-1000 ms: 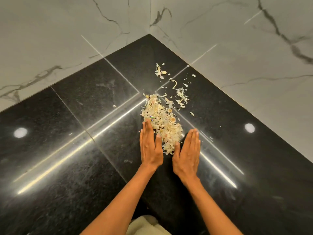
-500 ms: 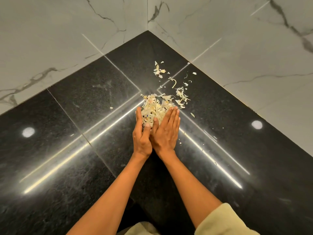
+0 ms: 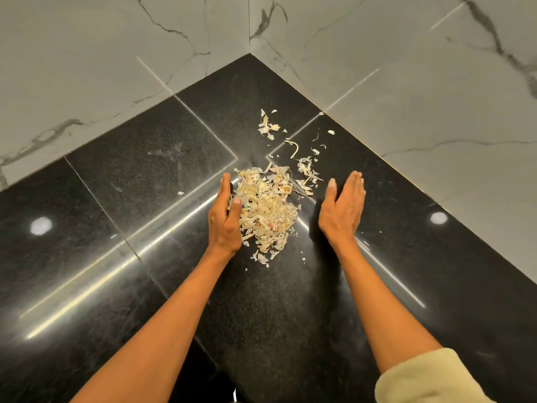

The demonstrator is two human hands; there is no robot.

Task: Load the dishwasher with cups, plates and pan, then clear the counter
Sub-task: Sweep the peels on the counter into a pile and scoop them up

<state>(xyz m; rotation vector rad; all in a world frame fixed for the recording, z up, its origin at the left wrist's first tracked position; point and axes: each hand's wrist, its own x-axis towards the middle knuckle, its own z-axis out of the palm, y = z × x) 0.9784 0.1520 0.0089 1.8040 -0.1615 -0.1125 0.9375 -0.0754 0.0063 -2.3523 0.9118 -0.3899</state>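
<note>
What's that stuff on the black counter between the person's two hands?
In the head view, a heap of pale peelings lies between them. The left hand touches its edge; the right hand stands apart, with a strip of bare black counter between it and the heap.

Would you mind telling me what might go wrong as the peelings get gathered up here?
The right hand stands apart from the pile of peelings, so a push by the left hand alone may spread it. The loose scraps near the corner could be missed. Fine flakes may stay on the black counter.
</note>
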